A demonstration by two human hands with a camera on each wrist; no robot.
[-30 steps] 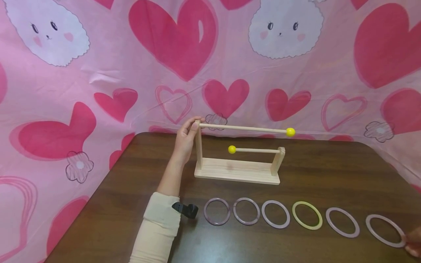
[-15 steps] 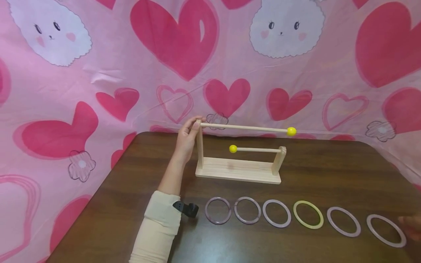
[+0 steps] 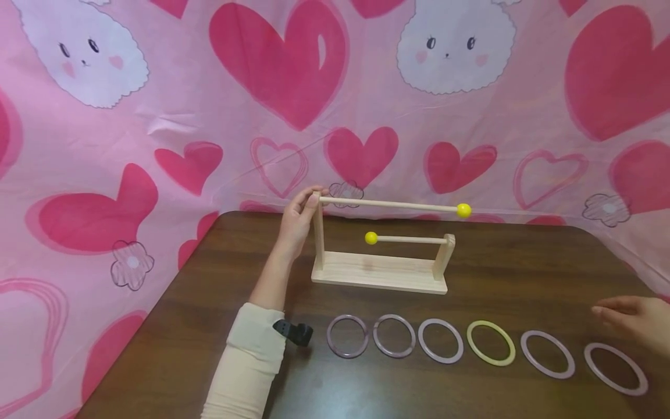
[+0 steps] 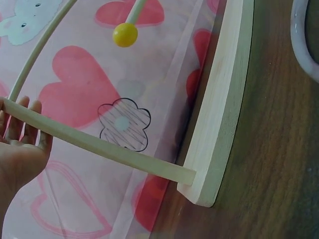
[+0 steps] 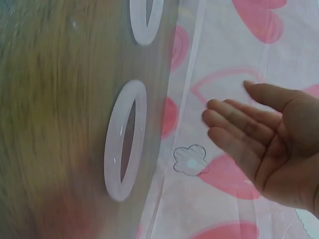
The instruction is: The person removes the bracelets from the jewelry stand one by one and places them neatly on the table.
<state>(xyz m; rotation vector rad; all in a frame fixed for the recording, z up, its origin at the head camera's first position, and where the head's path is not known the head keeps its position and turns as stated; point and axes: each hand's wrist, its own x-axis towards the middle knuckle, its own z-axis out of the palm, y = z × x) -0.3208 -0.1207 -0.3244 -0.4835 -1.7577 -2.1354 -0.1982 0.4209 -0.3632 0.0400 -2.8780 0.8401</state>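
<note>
My left hand grips the top of the taller left post of a wooden stand. In the left wrist view the fingers wrap behind that post. Two horizontal rods run from the stand's posts: the upper rod and the shorter lower rod, each tipped with a yellow ball. My right hand hovers at the right, holding nothing, above and behind the rightmost pale purple ring. The right wrist view shows its palm and loosely extended fingers apart from the ring.
More rings lie in a row before the stand's base: several purplish ones, such as the leftmost ring, and one yellow ring. The brown wooden table meets a pink heart-patterned cloth behind and at the sides.
My right hand has let go of the rightmost ring, then moved up and left into fuller view. The ring stays on the table, and my left hand keeps its grip on the post.
</note>
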